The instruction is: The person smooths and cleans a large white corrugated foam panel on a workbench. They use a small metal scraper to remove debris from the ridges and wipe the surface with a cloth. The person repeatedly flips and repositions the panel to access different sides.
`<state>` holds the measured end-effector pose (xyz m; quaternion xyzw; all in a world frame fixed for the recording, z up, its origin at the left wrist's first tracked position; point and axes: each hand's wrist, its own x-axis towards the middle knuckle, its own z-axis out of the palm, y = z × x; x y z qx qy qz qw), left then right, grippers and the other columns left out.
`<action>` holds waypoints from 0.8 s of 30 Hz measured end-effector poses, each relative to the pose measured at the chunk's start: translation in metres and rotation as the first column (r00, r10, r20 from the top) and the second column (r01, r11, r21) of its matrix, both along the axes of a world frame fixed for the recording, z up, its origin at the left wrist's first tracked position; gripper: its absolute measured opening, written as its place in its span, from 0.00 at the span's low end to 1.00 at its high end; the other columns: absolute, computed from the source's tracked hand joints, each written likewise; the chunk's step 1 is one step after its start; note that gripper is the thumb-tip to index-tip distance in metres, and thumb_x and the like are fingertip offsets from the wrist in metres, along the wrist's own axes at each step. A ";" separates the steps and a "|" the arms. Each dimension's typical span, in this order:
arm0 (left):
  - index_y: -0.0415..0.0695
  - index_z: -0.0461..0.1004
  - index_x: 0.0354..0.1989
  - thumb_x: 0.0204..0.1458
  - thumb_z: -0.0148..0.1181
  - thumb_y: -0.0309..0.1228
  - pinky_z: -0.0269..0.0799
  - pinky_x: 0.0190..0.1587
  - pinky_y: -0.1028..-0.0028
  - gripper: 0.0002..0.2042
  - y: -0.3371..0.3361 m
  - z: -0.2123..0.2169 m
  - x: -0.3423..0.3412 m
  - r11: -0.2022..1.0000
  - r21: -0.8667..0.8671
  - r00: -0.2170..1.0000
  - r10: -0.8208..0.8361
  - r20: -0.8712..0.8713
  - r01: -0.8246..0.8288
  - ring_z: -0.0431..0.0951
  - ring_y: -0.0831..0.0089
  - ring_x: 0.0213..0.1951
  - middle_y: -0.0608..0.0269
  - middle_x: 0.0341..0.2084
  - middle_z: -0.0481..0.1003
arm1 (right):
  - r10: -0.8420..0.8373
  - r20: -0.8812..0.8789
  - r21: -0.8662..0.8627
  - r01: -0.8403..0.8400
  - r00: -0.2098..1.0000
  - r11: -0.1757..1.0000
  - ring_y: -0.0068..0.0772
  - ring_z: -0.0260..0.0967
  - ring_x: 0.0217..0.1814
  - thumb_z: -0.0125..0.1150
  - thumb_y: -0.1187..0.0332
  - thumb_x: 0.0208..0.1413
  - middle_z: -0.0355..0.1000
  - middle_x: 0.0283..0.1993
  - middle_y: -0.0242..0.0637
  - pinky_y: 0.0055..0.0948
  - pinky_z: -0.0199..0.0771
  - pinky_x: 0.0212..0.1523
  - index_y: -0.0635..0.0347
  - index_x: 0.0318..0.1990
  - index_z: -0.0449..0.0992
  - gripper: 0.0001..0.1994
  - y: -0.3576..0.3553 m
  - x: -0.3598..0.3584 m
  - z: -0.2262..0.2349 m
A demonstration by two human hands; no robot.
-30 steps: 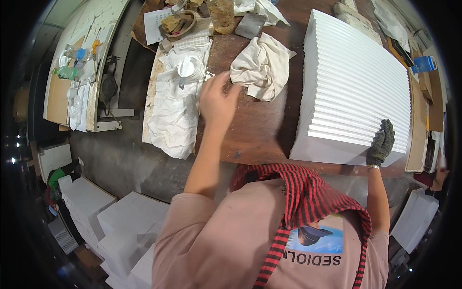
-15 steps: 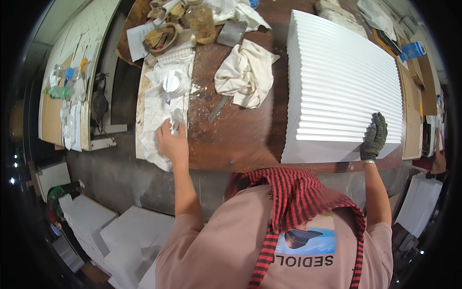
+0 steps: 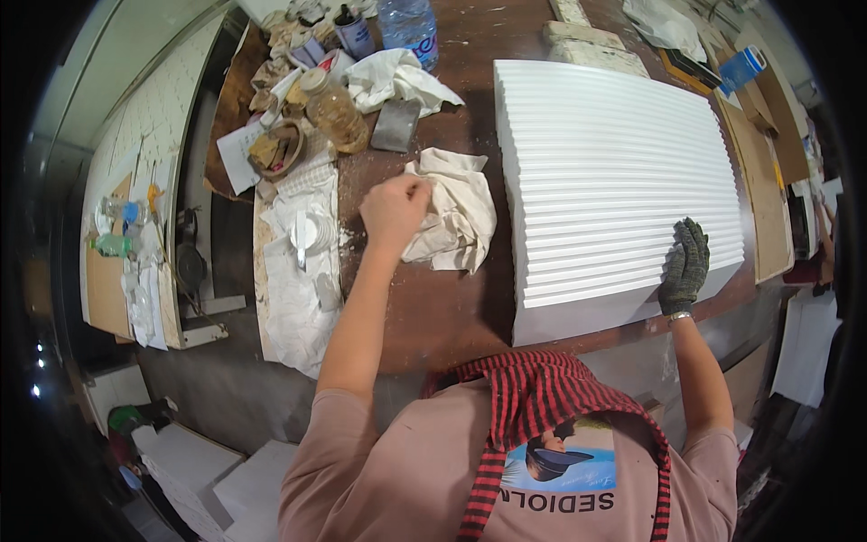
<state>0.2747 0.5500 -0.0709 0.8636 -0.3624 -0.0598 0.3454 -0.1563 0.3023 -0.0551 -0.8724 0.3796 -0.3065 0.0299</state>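
A gloved right hand lies flat, fingers spread, on the near corner of a white ribbed panel on the worktop. Farther left, the bare left hand closes its fingers on a crumpled rag, beside the panel.

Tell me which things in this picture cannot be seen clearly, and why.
- Left hand, head view: the fingertips lie on the white rag; whether they grip it cannot be told.
- Right hand: covered by a dark glove, resting on the white ribbed panel.
- Plastic bottle: top cut off by the picture's edge.
- Small items near the jar: too small to identify.
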 end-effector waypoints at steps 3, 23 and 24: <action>0.44 0.82 0.39 0.52 0.66 0.38 0.75 0.44 0.58 0.11 -0.018 -0.005 0.032 0.997 -0.059 0.996 0.058 0.069 -0.054 0.81 0.53 0.41 0.54 0.37 0.81 | -0.007 -0.058 -0.041 0.004 0.998 0.999 0.52 0.64 0.68 0.42 0.62 0.66 0.73 0.61 0.47 0.51 0.50 0.74 0.61 0.55 0.78 0.20 0.000 -0.001 0.003; 0.47 0.76 0.53 0.38 0.68 0.25 0.66 0.63 0.54 0.27 0.001 0.035 -0.067 0.385 -0.226 0.429 -0.882 0.196 0.895 0.68 0.47 0.64 0.45 0.65 0.65 | -0.028 -0.043 -0.075 0.025 0.999 0.997 0.52 0.64 0.68 0.45 0.59 0.64 0.73 0.61 0.47 0.52 0.51 0.74 0.59 0.54 0.78 0.20 0.002 0.000 0.005; 0.47 0.76 0.53 0.38 0.68 0.24 0.66 0.63 0.54 0.27 -0.007 0.035 -0.065 0.266 -0.192 0.308 -0.921 0.237 0.944 0.68 0.46 0.64 0.46 0.66 0.65 | -0.022 -0.034 -0.075 0.020 0.999 0.997 0.53 0.64 0.68 0.45 0.60 0.64 0.73 0.61 0.47 0.52 0.51 0.74 0.59 0.54 0.78 0.20 0.002 0.000 0.006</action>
